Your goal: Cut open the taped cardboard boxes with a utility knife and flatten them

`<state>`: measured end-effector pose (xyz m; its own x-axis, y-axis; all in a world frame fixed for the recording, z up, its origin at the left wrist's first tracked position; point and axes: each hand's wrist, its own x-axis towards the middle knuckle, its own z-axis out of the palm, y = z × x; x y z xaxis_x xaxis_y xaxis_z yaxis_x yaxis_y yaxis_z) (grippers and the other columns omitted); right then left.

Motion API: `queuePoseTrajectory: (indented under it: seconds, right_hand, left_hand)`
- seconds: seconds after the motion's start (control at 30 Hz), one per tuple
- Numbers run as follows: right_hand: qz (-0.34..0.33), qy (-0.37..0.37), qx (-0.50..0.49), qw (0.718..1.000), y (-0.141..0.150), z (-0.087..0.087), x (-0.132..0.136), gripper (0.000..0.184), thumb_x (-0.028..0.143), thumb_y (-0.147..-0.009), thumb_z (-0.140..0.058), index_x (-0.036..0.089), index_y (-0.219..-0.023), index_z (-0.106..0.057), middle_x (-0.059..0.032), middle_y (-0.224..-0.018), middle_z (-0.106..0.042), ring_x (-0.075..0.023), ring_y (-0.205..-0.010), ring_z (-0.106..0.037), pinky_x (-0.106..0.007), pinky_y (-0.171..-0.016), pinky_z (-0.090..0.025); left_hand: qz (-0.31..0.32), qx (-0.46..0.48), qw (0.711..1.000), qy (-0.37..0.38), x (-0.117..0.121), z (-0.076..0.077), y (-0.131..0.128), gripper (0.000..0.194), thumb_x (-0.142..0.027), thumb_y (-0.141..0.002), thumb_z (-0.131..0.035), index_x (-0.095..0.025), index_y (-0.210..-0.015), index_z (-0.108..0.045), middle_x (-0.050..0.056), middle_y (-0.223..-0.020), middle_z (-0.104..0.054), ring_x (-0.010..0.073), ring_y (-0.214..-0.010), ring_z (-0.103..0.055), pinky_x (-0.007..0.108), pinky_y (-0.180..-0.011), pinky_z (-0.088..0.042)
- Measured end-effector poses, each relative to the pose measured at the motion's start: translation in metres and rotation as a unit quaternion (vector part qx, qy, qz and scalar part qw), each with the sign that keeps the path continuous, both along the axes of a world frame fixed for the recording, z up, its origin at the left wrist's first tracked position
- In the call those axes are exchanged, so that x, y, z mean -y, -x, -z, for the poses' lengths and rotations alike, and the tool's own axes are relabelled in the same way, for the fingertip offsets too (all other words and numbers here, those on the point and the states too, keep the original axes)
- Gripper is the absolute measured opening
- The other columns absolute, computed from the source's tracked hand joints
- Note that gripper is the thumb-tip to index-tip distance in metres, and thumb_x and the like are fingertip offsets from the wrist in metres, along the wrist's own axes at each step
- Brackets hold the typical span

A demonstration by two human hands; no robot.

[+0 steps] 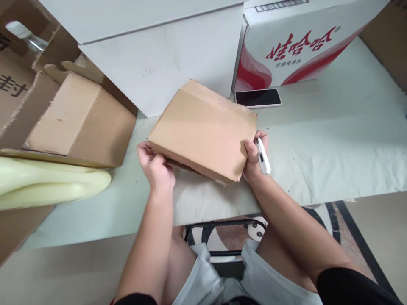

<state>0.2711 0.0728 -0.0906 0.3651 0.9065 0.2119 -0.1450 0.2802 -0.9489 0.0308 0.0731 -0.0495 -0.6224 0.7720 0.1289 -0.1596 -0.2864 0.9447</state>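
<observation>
A brown cardboard box [203,127] is held tilted over the cloth-covered table between my two hands. My left hand [156,166] grips its near left corner, fingers curled around the edge and partly under it. At the right edge, my right hand [255,154] presses its thumb on the top face, with most of the fingers hidden. That same hand also holds a small white utility knife [263,156], which points along the outer side of the palm. Along the near side of the box a loose flap edge shows underneath.
Large white cartons [165,63] and a red-and-white carton [295,55] stand behind. A phone [258,98] lies before them on the pale green tablecloth [333,148]. To the left are an open brown carton [98,127] and a pale yellow rounded object [54,182].
</observation>
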Motion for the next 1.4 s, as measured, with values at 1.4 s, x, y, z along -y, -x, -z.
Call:
queuePoseTrajectory:
  seconds: [1.4]
  right_hand:
    - [-0.144,-0.093,0.193,0.966,0.031,-0.026,0.045,0.024,0.041,-0.092,-0.059,0.029,-0.104,-0.042,0.0095,-0.063,-0.048,-0.0114,-0.046,-0.042,-0.026,-0.046,-0.032]
  left_hand:
    - [-0.072,0.067,0.989,0.111,0.004,-0.01,-0.014,0.047,-0.022,-0.059,-0.068,-0.03,-0.1,-0.048,0.003,-0.124,-0.058,0.0194,-0.107,-0.059,0.031,-0.076,-0.055]
